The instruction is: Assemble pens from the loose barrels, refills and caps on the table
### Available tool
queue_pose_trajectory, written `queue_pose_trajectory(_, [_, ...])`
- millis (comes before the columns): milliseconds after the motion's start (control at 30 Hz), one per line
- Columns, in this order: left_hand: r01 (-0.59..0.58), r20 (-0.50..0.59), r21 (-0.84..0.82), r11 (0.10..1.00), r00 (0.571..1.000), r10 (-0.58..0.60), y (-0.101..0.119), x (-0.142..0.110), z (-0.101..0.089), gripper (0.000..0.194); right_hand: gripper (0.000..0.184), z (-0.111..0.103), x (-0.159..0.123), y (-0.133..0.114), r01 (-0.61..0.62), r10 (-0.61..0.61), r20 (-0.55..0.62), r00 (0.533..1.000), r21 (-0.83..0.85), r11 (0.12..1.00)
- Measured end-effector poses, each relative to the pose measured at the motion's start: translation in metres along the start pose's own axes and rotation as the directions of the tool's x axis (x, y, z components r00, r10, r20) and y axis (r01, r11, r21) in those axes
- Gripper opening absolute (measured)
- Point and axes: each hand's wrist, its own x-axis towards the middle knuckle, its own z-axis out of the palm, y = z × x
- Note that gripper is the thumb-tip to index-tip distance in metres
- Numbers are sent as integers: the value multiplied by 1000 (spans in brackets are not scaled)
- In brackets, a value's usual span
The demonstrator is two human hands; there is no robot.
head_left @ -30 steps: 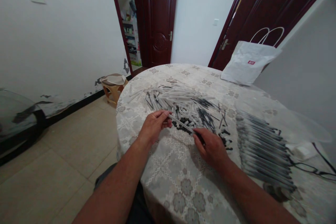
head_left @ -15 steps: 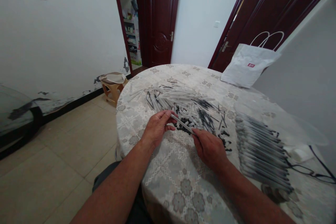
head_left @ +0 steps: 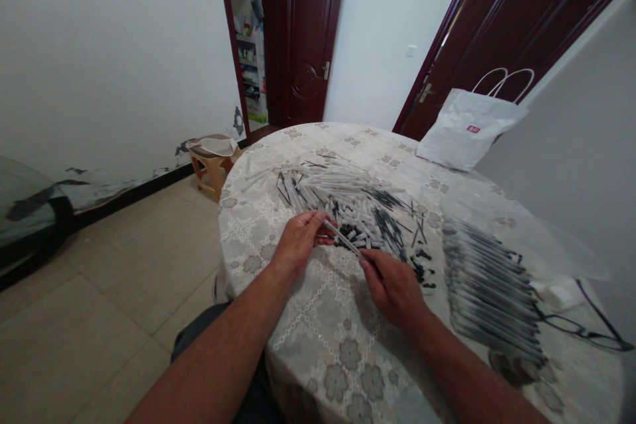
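A slim whitish pen (head_left: pixel 344 239) is held slantwise between my two hands over the near side of the table. My left hand (head_left: pixel 299 239) pinches its far end between thumb and fingers. My right hand (head_left: pixel 397 281) closes round its near end and hides that tip. Just beyond lie small black pen parts (head_left: pixel 350 233) and short white pieces. Farther back spreads a pile of white pen barrels (head_left: pixel 322 180), with thin black refills (head_left: pixel 390 225) to its right.
On the right, many pens (head_left: pixel 489 285) lie in a row beside clear plastic. Eyeglasses (head_left: pixel 571 326) rest near the right edge. A white paper bag (head_left: pixel 470 129) stands at the back right of the cloth-covered round table (head_left: pixel 308 338). A stool (head_left: pixel 213 162) is left of it.
My right hand has shifted slightly toward me and left, and the pen is tilted a little more steeply. The left-hand fingers have drawn in closer. The view has moved slightly.
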Motion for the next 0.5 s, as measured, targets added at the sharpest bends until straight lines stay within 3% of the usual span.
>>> queue_pose_trajectory(100, [-21, -15, -18, 1000, 1000, 20, -3, 0, 2, 44, 24, -3, 2, -1, -206, 188, 100, 977, 231, 951])
queue_pose_trajectory(167, [-23, -3, -11, 1000, 1000, 23, -3, 0, 3, 44, 26, -2, 4, 1, -375, 314, 209, 926, 419, 827])
queue_pose_trajectory(233, [-16, 17, 10, 1000, 1000, 16, -3, 0, 3, 43, 28, 1, 5, 5, -510, 397, 321, 860, 566, 647])
queue_pose_trajectory(300, [-14, 19, 28, 1000, 1000, 13, -3, 0, 2, 43, 28, 2, 7, 7, -574, 430, 388, 815, 636, 515])
queue_pose_trajectory(333, [-16, 8, 37, 999, 1000, 16, -3, 1, 3, 43, 27, 2, 9, 8, -580, 429, 398, 811, 645, 498])
queue_pose_trajectory(400, [-20, -10, 59, 998, 1000, 20, -2, 2, 4, 43, 24, -1, 12, 6, -528, 386, 361, 849, 604, 597])
queue_pose_trajectory(500, [-43, 22, 161, 986, 999, 40, -1, 2, 9, 43, 15, -9, 18, 0, -302, 231, 219, 948, 394, 868])
